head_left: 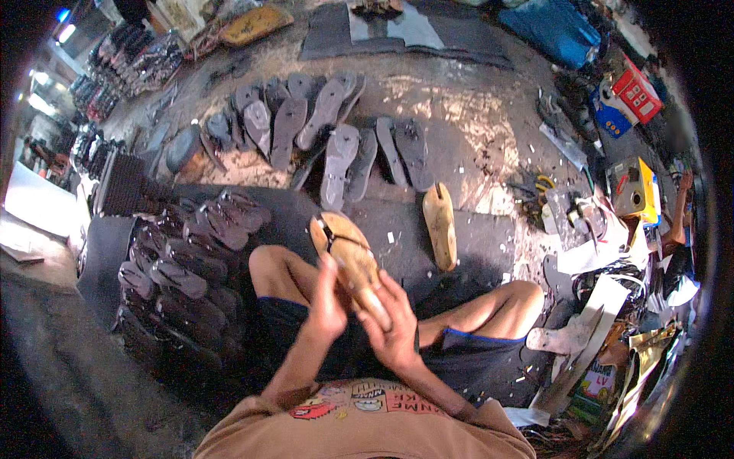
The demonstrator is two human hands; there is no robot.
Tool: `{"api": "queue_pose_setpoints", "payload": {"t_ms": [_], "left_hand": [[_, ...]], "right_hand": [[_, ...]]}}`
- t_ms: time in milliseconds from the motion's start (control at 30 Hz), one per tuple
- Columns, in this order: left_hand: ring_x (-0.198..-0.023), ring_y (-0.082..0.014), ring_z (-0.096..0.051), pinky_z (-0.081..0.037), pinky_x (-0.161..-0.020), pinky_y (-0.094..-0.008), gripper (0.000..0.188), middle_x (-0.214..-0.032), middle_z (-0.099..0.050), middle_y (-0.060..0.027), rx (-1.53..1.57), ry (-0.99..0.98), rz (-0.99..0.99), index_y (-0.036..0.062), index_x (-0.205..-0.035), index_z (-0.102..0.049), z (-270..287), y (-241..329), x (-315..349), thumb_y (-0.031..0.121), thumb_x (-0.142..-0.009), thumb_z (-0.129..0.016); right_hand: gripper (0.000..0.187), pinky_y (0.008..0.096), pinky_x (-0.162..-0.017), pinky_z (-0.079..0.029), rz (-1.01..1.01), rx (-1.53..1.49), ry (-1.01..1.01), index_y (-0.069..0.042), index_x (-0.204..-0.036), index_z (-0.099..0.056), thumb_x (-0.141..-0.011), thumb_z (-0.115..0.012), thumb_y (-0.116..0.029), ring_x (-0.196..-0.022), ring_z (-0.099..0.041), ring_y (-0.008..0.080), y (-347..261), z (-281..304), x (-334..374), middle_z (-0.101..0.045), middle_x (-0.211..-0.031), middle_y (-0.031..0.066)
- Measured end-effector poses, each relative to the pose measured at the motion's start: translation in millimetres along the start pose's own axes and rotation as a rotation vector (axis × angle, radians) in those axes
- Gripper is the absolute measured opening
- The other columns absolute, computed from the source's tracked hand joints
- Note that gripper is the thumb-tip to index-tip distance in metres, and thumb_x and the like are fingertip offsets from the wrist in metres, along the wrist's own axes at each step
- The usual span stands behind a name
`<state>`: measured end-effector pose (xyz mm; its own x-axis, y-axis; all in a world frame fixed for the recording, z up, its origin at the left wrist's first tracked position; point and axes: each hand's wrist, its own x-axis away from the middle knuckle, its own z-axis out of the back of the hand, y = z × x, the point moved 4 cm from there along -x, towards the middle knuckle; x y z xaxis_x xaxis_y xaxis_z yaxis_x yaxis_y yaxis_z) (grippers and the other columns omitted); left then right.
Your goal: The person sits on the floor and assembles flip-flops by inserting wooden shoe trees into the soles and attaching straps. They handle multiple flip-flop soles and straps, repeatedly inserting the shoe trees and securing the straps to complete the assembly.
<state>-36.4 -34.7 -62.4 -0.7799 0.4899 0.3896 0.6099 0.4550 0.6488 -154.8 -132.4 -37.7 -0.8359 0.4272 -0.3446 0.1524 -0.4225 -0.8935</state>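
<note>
In front of my lap a wooden shoe last (348, 243) is tilted up, with a dark strap wrapped around its toe end. My left hand (329, 306) is closed on its left side, thumb pointing up along the edge. My right hand (390, 317) wraps around the heel end, where a pale rounded piece (373, 306) shows between the fingers; I cannot tell whether it belongs to the last. A second wooden last (440, 229) lies on the dark mat to the right, its slotted toe end pointing away from me.
Grey sandal soles (336, 164) lie in a group beyond the mat. Finished-looking dark sandals (180, 279) are piled at my left. On the right are a yellow box (638, 191), a red box (636, 88), scissors (544, 183) and scattered scraps. A person's arm (680, 206) shows at the far right.
</note>
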Motion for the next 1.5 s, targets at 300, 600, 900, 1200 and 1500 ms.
{"api": "queue_pose_setpoints", "payload": {"t_ms": [300,600,900,1200,1500], "left_hand": [[-0.111,-0.0291,-0.073,-0.057,-0.102,-0.0442,0.082,-0.128,-0.072,-0.018,0.027,-0.053,0.225,-0.0014,-0.141,-0.058,3,6,40,0.068,-0.099,-0.047],[-0.13,-0.0344,-0.063,-0.051,-0.111,-0.0461,0.093,-0.15,-0.057,-0.0237,0.233,-0.521,0.385,-0.0014,-0.163,-0.032,-31,24,71,0.047,-0.093,-0.069],[-0.132,-0.0249,-0.055,-0.047,-0.109,-0.0374,0.073,-0.143,-0.055,-0.0173,-0.5,-0.108,0.002,-0.0039,-0.154,-0.036,-46,14,28,0.031,-0.1,-0.07],[-0.092,-0.013,-0.062,-0.051,-0.085,-0.0324,0.036,-0.092,-0.064,-0.0014,-1.224,-0.131,0.06,0.0007,-0.112,-0.065,-46,51,45,0.033,-0.116,-0.05],[-0.09,-0.0167,-0.054,-0.046,-0.08,-0.0363,0.035,-0.105,-0.057,-0.0036,0.185,-0.592,0.61,0.0076,-0.126,-0.056,23,-59,65,0.039,-0.112,-0.053]], "right_hand": [[0.047,0.0351,-0.102,-0.051,-0.641,-0.593,-0.116,-0.001,-0.125,-0.068,-0.118,-0.042,-0.039,-0.11,-0.066,0.0188,47,5,12,-0.073,-0.117,0.0098],[0.031,0.0257,-0.056,-0.035,-1.002,-1.157,-0.314,-0.013,-0.094,-0.064,-0.11,-0.061,-0.039,-0.062,-0.044,0.0058,24,7,51,-0.051,-0.07,-0.008],[0.031,0.0389,-0.109,-0.05,-0.787,-1.175,0.292,-0.002,-0.136,-0.06,-0.115,-0.053,-0.024,-0.112,-0.068,0.0181,41,-5,32,-0.073,-0.119,0.0069],[0.123,0.0482,-0.124,-0.036,-0.646,-0.93,-0.27,-0.011,-0.17,0.001,-0.079,-0.082,-0.007,-0.151,-0.04,0.0301,-11,48,-3,-0.038,-0.161,0.0143],[0.125,0.052,-0.122,-0.034,-0.322,-0.516,-0.399,-0.002,-0.169,0.001,-0.077,-0.083,-0.016,-0.151,-0.036,0.0425,-83,56,-14,-0.033,-0.162,0.0255]]}}
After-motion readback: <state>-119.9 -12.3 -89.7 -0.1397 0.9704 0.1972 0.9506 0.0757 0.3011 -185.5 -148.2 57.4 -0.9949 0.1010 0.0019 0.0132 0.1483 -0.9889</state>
